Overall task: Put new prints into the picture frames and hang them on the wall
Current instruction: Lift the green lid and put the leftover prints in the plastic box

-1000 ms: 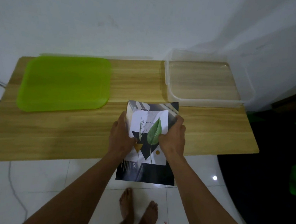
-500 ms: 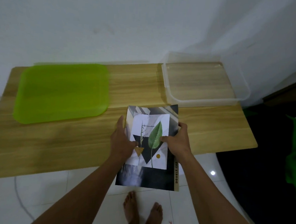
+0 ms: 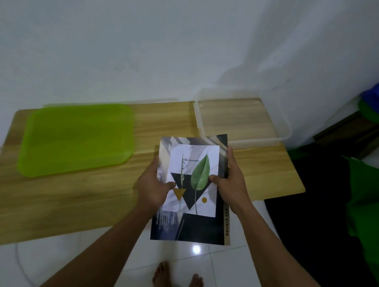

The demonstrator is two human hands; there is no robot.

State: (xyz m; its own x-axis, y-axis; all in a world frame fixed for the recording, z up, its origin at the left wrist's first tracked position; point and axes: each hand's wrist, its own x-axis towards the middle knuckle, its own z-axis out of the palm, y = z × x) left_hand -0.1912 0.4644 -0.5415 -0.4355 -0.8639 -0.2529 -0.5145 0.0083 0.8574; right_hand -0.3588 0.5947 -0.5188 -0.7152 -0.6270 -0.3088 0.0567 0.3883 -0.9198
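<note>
Since a second ago the right hand (image 3: pixel 232 186) has slid down from the top right corner of the leaf print (image 3: pixel 193 179) to the middle of its right edge, and a tan spine with lettering now shows along the right side of the dark pack (image 3: pixel 190 228) behind the print. Both hands grip this pair from either side. The right thumb lies flat across the print's right edge beside the green leaf, with the fingers curled round the pack's right side. The left hand (image 3: pixel 153 185) mirrors it, its thumb pressing the print's lower left part near the yellow triangle while its fingers wrap behind the pack's left edge. The print lies face up on the front of the pack, covering its upper and middle part. The two are held over the near edge of the wooden surface (image 3: pixel 69 202), upper half over the wood and lower half over the white tiled floor (image 3: pixel 199 261); whether they touch the wood I cannot tell. Two bare feet (image 3: pixel 164 279) stand on the tiles below. On the surface, a green tray (image 3: pixel 75 138) lies to the left and a clear plastic container (image 3: pixel 284 127) sits at the back right, just beyond the pack's top corner. Behind is a white wall (image 3: pixel 124 39), with green cloth (image 3: pixel 369 198) at the far right.
</note>
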